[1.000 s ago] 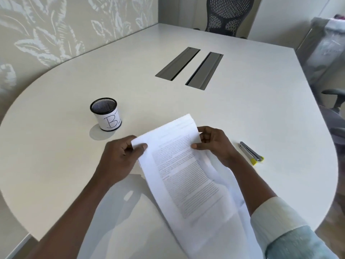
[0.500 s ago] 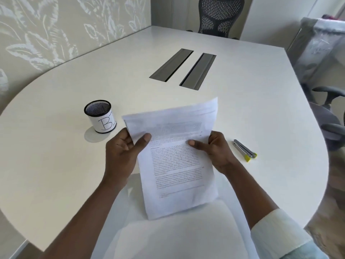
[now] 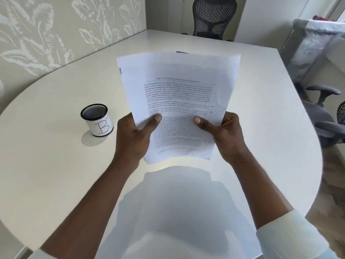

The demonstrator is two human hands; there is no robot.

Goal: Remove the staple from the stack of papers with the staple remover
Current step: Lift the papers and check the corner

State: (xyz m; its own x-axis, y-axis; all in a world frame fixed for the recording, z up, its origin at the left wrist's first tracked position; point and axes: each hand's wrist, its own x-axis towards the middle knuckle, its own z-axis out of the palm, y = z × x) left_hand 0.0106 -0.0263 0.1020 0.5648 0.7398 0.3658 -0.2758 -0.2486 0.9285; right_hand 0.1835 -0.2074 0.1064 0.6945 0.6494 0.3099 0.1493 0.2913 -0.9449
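A stack of printed white papers (image 3: 179,94) is held upright above the table, its text facing me. My left hand (image 3: 136,135) grips its lower left edge, thumb on the page. My right hand (image 3: 222,133) grips the lower right edge the same way. A small dark mark (image 3: 120,71) shows at the upper left edge of the stack; I cannot tell whether it is the staple. The staple remover is hidden from view behind the papers or my right hand.
A black mesh cup (image 3: 97,119) with a white label marked "B" stands left of my left hand on the white rounded table (image 3: 56,165). A black mesh chair (image 3: 213,17) is at the far end and grey chairs (image 3: 324,113) at the right edge.
Both hands lifted the papers off the table and raised them upright. My grip slid from the top corners to the lower edges. The yellow-tipped tool at the right went out of sight.
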